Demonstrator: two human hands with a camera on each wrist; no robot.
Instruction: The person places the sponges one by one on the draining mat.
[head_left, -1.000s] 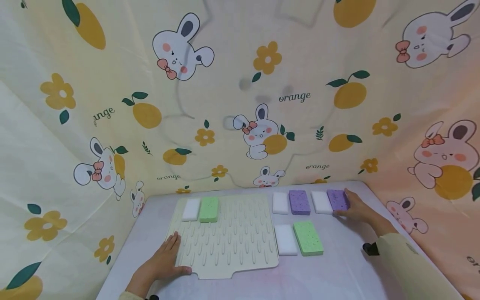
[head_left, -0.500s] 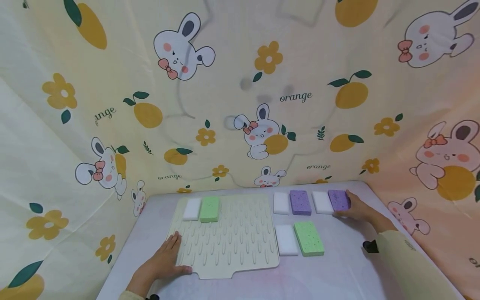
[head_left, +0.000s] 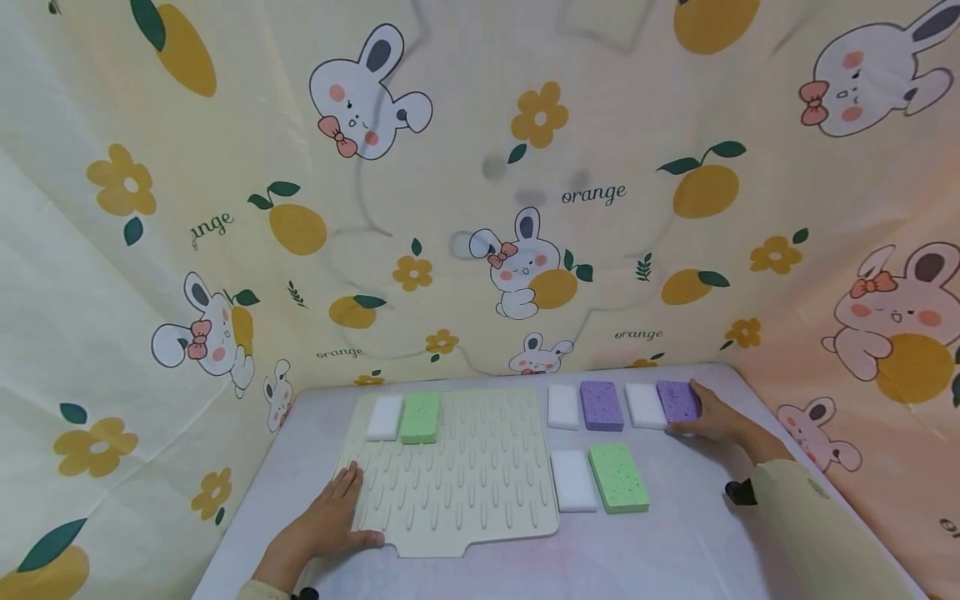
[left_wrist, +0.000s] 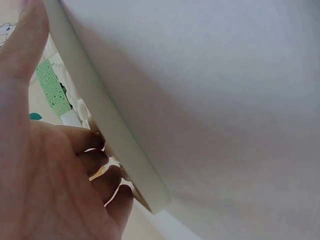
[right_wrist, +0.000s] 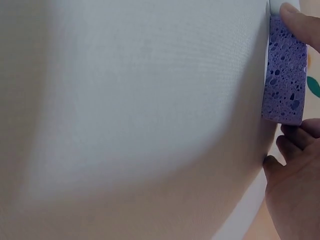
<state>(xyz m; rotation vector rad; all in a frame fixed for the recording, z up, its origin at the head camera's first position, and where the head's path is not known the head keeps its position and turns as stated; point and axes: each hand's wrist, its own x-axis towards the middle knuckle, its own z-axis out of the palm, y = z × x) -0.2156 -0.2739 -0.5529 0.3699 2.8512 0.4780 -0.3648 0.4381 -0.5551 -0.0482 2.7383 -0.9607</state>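
Note:
My left hand (head_left: 324, 518) rests at the near left corner of a cream ridged mat (head_left: 457, 487), fingers stretched along its left edge and thumb by its front edge. In the left wrist view the fingertips touch the mat's edge (left_wrist: 107, 117). On the mat's far left lie a white sponge-like block (head_left: 385, 418) and a green sponge (head_left: 420, 418). At the far right, my right hand (head_left: 718, 418) holds a purple sponge (head_left: 677, 402) between thumb and fingers. The right wrist view shows this sponge's pitted side (right_wrist: 285, 75) between the thumb and fingertips.
Right of the mat, a white block (head_left: 563, 407), another purple sponge (head_left: 602, 406) and a third white block (head_left: 645, 406) form the far row. Nearer lie one more white block (head_left: 574, 482) and a green sponge (head_left: 618, 477). A printed cloth (head_left: 450, 167) stands behind the table.

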